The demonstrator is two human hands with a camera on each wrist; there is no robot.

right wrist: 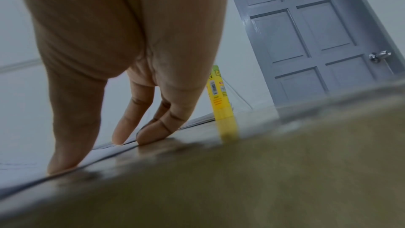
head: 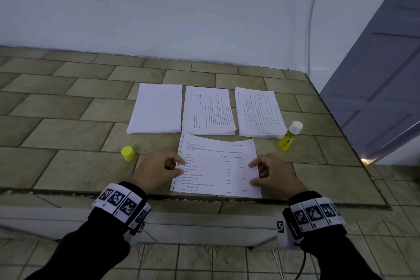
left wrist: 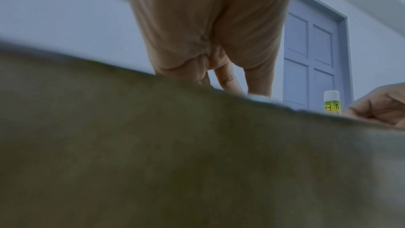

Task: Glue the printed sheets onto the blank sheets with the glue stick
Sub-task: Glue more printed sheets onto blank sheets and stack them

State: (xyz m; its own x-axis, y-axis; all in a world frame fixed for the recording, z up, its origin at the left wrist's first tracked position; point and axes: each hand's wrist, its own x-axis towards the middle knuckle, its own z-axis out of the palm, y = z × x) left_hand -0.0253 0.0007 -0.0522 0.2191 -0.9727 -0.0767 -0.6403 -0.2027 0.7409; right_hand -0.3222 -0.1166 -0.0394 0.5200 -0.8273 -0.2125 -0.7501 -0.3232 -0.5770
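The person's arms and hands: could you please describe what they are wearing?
Both hands, left hand and right hand, are bare. Each forearm has a black sleeve, and each wrist a band of white tiles printed with black square-pattern markers. A thin dark cable hangs below the right wrist.

I cannot read the tiny words on the printed sheet (head: pixel 218 168). My left wrist view is mostly a blurry bench (left wrist: pixel 197 162) that hides my fingers (left wrist: pixel 228 82). My right hand (right wrist: pixel 122 41) hides the glue stick (right wrist: pixel 221 103) top.
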